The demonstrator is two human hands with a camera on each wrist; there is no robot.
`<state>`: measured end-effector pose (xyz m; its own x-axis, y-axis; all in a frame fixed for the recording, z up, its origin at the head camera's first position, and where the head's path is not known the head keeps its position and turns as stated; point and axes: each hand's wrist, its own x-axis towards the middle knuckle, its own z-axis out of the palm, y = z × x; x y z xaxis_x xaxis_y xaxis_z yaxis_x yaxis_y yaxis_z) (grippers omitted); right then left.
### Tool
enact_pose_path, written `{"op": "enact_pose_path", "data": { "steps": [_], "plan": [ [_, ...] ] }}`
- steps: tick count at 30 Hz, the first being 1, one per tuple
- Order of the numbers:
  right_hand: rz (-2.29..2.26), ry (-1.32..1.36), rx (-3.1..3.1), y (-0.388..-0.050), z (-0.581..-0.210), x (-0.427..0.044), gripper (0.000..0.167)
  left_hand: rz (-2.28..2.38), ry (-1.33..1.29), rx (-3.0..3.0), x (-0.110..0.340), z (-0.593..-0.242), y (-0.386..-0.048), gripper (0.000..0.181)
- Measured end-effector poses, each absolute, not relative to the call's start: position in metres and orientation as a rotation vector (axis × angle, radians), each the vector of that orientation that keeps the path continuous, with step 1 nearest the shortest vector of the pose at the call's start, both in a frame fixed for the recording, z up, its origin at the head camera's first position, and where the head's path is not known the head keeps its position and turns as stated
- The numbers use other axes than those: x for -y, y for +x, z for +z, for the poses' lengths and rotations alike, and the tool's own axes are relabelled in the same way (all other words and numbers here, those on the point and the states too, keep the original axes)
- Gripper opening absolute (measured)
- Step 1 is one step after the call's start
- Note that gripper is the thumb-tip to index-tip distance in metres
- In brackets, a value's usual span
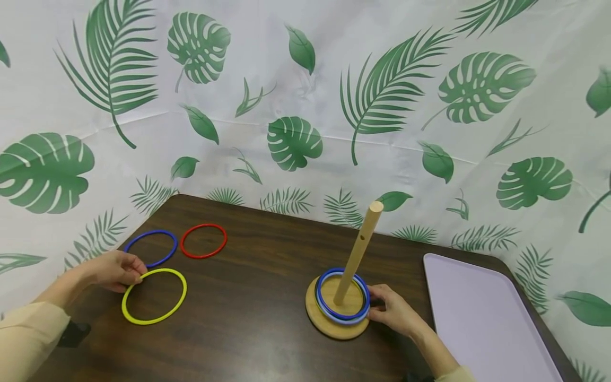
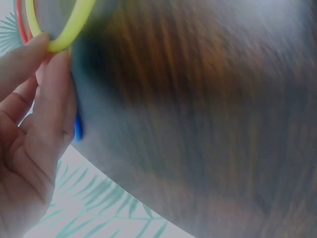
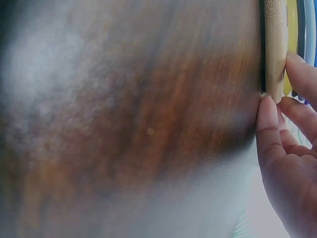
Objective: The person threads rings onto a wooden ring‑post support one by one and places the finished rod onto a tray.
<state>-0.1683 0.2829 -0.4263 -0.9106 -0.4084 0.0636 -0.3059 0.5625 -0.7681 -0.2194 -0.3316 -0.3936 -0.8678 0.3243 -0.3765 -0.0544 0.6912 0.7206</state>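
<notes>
Presently, ring pickup appears underway: left hand pinches yellow ring between thumb and fingers, left of wooden peg stand; right hand pinches the base. Next move likely requires raising ring above peg.

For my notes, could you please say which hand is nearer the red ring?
Left: the left hand is to the near left of the red ring, pinching the yellow ring; the right hand is far right, gripping the wooden base.
</notes>
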Motion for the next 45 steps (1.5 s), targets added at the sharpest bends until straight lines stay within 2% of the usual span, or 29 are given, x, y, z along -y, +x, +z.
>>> {"op": "enact_pose_path", "data": {
  "steps": [8,20,38,45],
  "plan": [
    [-1.271,-0.606,-2.674,-0.169,-0.428,-0.283,0.053,1.197,0.349,-2.285,0.315,-0.39,-0.227,0.029],
    [-1.255,-0.618,-2.704,-0.167,-0.427,-0.282,0.052,1.348,0.356,-2.237,0.265,-0.366,-0.236,0.036],
    [-1.231,-0.595,-2.722,-0.168,-0.425,-0.28,0.052,1.679,0.427,-2.128,0.182,-0.316,-0.234,0.039],
    [-1.261,-0.604,-2.693,-0.168,-0.426,-0.281,0.052,1.793,0.465,-2.023,0.156,-0.298,-0.229,0.032]
  ]
}}
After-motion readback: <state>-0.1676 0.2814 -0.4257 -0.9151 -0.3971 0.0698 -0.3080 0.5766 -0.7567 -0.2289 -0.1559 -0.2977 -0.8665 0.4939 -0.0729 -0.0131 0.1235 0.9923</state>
